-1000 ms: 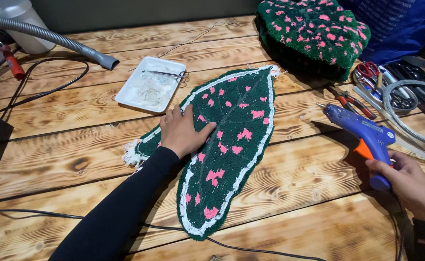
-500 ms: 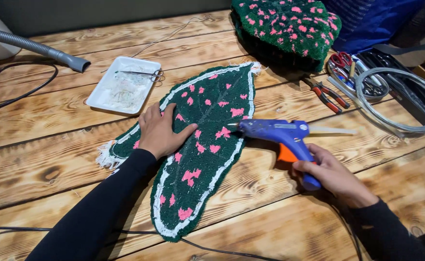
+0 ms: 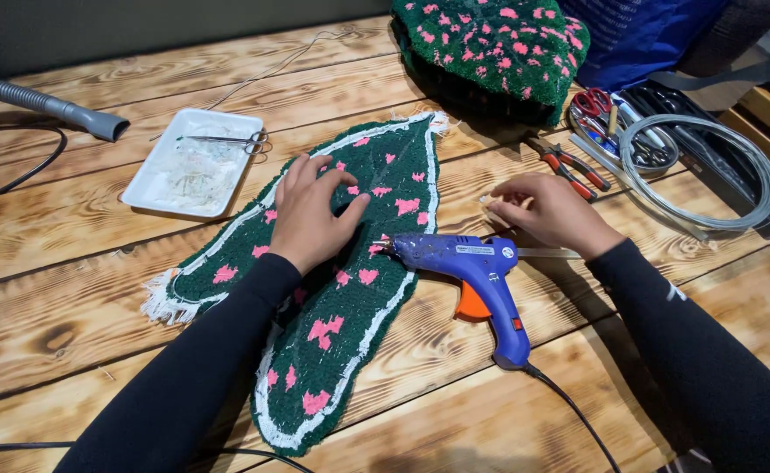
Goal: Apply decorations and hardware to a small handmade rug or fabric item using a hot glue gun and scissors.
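- Clearly, the tufted leaf piece [image 3: 350, 289], dark green with pink spots and a white edge, lies flat on the wooden table [image 3: 78, 298], running from near the upper middle down to the lower middle.
- It looks soft, light and floppy, not fragile; I judge it is best held down by a flat palm, or lifted at the white border.
- The left hand [image 3: 310, 215] rests on its upper half, fingers spread and pressing flat on the pile.
- The right hand [image 3: 547, 212] is beside the piece on bare wood, fingertips pressed together on something small and pale; what exactly, I cannot tell.
- The blue glue gun [image 3: 477, 276] lies between the hands, its nozzle touching the leaf's right edge, held by no hand.
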